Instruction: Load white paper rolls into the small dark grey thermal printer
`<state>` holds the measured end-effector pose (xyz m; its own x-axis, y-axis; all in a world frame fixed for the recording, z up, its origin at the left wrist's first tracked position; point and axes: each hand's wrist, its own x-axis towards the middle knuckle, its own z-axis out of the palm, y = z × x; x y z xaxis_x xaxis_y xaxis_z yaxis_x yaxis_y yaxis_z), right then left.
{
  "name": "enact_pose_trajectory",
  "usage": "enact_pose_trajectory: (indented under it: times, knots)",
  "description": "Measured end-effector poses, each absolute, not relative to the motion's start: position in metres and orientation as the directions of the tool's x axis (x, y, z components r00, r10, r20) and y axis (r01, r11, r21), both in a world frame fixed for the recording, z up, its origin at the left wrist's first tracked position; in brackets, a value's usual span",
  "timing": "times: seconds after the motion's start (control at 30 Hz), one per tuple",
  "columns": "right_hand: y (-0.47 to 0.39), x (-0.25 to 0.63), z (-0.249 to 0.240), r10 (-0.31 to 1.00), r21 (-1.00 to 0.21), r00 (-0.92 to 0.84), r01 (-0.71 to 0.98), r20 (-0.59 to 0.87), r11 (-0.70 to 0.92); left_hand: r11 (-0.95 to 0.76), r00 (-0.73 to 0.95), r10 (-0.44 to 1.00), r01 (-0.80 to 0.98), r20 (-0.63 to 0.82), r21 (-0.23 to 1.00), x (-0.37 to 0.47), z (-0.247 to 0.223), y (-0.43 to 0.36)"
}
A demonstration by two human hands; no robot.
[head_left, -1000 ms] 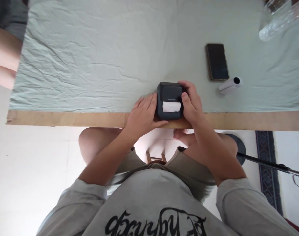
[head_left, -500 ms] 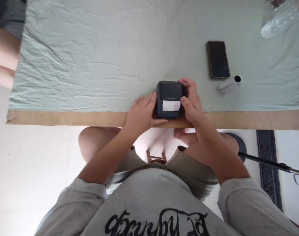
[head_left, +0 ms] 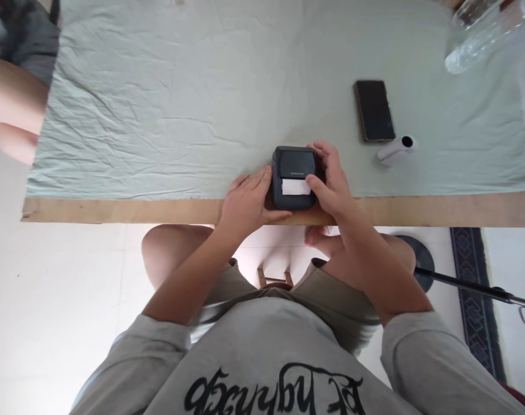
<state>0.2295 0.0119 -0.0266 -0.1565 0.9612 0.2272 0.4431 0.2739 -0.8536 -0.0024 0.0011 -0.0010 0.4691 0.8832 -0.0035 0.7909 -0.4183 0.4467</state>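
A small black printer-like device (head_left: pixel 294 163) stands at the front edge of the cloth-covered table, with a white paper strip (head_left: pixel 293 187) lying across its front. My left hand (head_left: pixel 248 199) rests along its left side, fingers together and thumb stretched below its front edge. On the right side, my right hand (head_left: pixel 331 178) grips the device, its fingers around the far right corner. The right thumb touches the right end of the paper. Both hands steady the device between them.
A dark phone (head_left: pixel 375 110) lies on the green cloth (head_left: pixel 180 86) to the right, with a white cylindrical object (head_left: pixel 395 151) just below it. Clear plastic bottles (head_left: pixel 473 49) lie at the far right. Another person's bare limb (head_left: pixel 15 98) shows at the left edge.
My right thumb has moved left onto the end of the paper. The whole view has shifted slightly, and the device remains between my hands.
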Motion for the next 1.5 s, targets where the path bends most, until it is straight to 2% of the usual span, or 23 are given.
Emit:
enact_pose_trajectory:
  times: [0.2, 0.27, 0.43, 0.53, 0.63, 0.77, 0.87, 1.03, 1.1, 1.23, 1.3, 1.37, 1.5]
  knots:
    - [0.016, 0.233, -0.024, 0.966, -0.871, -0.168, 0.421, 0.198, 0.252, -0.439, 0.479, 0.877, 0.78, 0.025, 0.445, -0.004, -0.003, 0.0]
    - [0.017, 0.236, -0.02, 0.974, -0.86, -0.147, 0.459, 0.172, 0.222, -0.439, 0.478, 0.878, 0.778, 0.03, 0.45, -0.004, -0.004, 0.0]
    - [0.014, 0.234, 0.008, 0.978, -0.717, -0.033, 0.675, 0.207, 0.175, -0.426, 0.474, 0.88, 0.782, 0.009, 0.455, -0.004, -0.002, -0.001]
    - [0.014, 0.227, 0.03, 0.984, -0.65, -0.014, 0.749, 0.179, 0.129, -0.425, 0.477, 0.879, 0.78, 0.003, 0.46, -0.003, 0.001, -0.001]
    - [0.019, 0.221, 0.042, 0.986, -0.681, -0.003, 0.723, 0.169, 0.119, -0.424, 0.475, 0.88, 0.777, 0.008, 0.466, -0.003, 0.001, -0.001]
    - [0.026, 0.216, 0.042, 0.961, -0.691, 0.06, 0.707, 0.27, 0.15, -0.433, 0.473, 0.88, 0.772, 0.034, 0.465, -0.004, -0.001, -0.003]
    - [0.032, 0.213, 0.041, 0.963, -0.542, -0.012, 0.825, 0.271, 0.163, -0.449, 0.477, 0.877, 0.766, 0.062, 0.46, -0.005, -0.004, -0.003]
    - [0.048, 0.21, 0.045, 0.971, -0.21, -0.238, 0.951, -0.028, 0.227, -0.453, 0.479, 0.875, 0.766, 0.065, 0.457, -0.004, -0.005, -0.002]
    - [0.057, 0.211, 0.044, 0.941, -0.149, -0.326, 0.939, -0.09, 0.311, -0.448, 0.479, 0.876, 0.765, 0.057, 0.462, -0.004, -0.005, -0.002]
    - [0.072, 0.212, 0.042, 0.887, -0.089, -0.453, 0.89, -0.091, 0.446, -0.441, 0.471, 0.88, 0.771, 0.055, 0.459, -0.004, -0.004, -0.003]
    - [0.075, 0.211, 0.046, 0.875, -0.098, -0.468, 0.883, -0.124, 0.459, -0.442, 0.473, 0.879, 0.772, 0.051, 0.457, -0.005, -0.004, -0.003]
    - [0.075, 0.212, 0.056, 0.866, -0.172, -0.475, 0.876, -0.155, 0.45, -0.445, 0.478, 0.877, 0.772, 0.047, 0.455, -0.005, -0.003, -0.003]
    - [0.06, 0.229, 0.077, 0.903, -0.469, -0.422, 0.814, -0.076, 0.341, -0.453, 0.481, 0.875, 0.769, 0.06, 0.451, -0.005, -0.004, -0.003]
